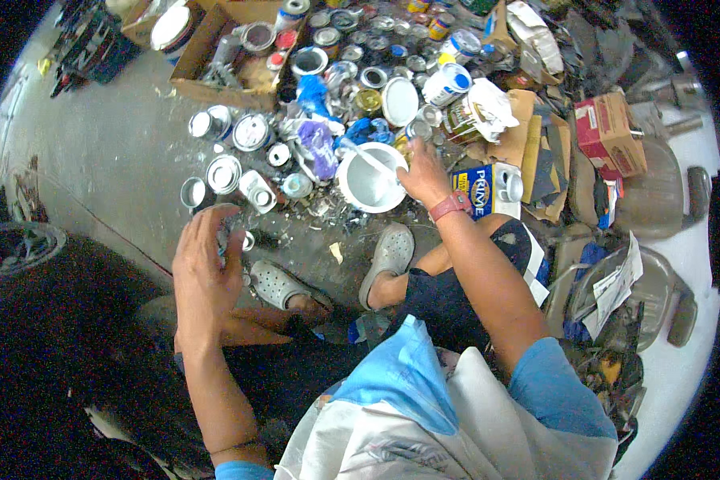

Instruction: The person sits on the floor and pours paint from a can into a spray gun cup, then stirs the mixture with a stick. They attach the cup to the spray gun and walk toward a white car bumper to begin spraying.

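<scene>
On the floor (96, 144), a white bucket (370, 189) stands close in, probably for easy reach.
The left hand (201, 260) curves half-open, its hold unclear; the right hand (429, 174) bends in at the bucket's rim, perhaps to steady the white stick (374, 162) slanting across, though I cannot tell.

1 open white bucket (374, 192), 2 clogs (394, 254), 1 wristwatch (450, 205).

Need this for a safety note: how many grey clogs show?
2. The left clog is right of the left hand; the right clog is below the white bucket in the picture. More could be hidden.
</scene>
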Tool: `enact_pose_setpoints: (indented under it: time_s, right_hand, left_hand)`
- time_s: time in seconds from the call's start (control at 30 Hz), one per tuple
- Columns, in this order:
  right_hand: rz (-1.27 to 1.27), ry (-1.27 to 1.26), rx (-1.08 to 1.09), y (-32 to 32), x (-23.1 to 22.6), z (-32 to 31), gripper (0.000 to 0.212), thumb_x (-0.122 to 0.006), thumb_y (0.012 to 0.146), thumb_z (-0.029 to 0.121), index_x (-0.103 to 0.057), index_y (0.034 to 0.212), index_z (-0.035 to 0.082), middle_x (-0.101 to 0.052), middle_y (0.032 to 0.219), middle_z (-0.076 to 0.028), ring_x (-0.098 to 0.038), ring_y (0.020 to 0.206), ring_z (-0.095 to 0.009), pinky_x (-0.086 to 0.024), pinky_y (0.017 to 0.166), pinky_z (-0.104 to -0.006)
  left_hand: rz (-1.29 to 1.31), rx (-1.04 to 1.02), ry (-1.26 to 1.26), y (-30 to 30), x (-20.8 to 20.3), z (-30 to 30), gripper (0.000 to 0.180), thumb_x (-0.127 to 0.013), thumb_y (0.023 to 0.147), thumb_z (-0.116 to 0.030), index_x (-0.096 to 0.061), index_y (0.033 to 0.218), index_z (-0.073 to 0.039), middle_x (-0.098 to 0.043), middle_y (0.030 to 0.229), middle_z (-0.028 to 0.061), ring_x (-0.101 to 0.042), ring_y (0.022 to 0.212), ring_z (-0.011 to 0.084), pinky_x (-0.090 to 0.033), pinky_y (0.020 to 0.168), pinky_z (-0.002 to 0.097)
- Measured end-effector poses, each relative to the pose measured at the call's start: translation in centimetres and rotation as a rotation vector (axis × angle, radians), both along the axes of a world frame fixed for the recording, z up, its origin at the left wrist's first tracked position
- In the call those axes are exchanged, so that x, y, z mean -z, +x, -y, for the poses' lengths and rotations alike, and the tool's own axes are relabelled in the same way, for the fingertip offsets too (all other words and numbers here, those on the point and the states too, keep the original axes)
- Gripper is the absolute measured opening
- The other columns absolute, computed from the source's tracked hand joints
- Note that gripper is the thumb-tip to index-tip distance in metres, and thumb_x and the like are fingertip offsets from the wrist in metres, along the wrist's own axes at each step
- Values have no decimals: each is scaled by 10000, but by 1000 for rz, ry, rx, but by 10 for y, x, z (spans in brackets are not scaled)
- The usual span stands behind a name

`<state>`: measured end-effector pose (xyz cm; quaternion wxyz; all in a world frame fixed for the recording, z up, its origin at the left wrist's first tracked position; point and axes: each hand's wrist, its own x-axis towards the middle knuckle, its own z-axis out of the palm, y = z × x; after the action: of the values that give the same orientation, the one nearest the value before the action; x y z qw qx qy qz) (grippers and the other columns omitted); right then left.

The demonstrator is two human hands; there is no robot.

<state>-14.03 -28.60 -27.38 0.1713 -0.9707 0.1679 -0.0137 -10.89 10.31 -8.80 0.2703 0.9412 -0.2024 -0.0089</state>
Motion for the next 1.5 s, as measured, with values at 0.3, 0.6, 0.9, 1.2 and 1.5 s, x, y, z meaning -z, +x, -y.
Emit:
enact_pose_setpoints:
  time_s: [0.3,0.6,0.9,1.2,1.5]
  right_hand:
    - [-195,374,102,-50,31,59,273,-715,933,174,-667,1170,48,-743,1122,-270,-714,1056,-479,-563,919,-544]
    - [178,116,252,38,-70,244,521,-892,802,387,-770,1171,39,-785,1121,-217,-754,1063,-378,-584,941,-437]
    - [161,-45,502,56,49,337,424,-876,782,295,-797,1109,35,-800,1054,-202,-764,1025,-383,-592,945,-457]
    - [467,320,393,29,-25,295,227,-795,922,204,-752,1010,0,-786,876,-93,-724,765,-193,-561,723,-362]
    - [218,628,118,13,-96,172,206,-796,971,145,-747,1081,-21,-772,955,-41,-660,843,-70,-559,767,-295]
  left_hand:
    - [-113,230,-61,-3,7,102,261,-713,951,-36,-650,1204,-46,-718,1086,166,-693,1055,386,-537,928,487]
    - [-423,251,-207,-7,46,185,293,-730,987,-81,-658,1271,-73,-723,1138,164,-716,990,324,-567,862,436]
    - [-406,398,-154,5,47,240,314,-735,987,-112,-650,1288,-83,-724,1184,178,-728,1033,345,-573,897,446]
    - [-579,367,-296,29,77,286,261,-709,1019,-144,-664,1255,-41,-747,1197,156,-729,1063,315,-567,922,413]
    - [-1313,-73,-1162,85,139,385,399,-571,1121,-273,-521,1495,-144,-643,1386,88,-621,1263,241,-511,1068,436]
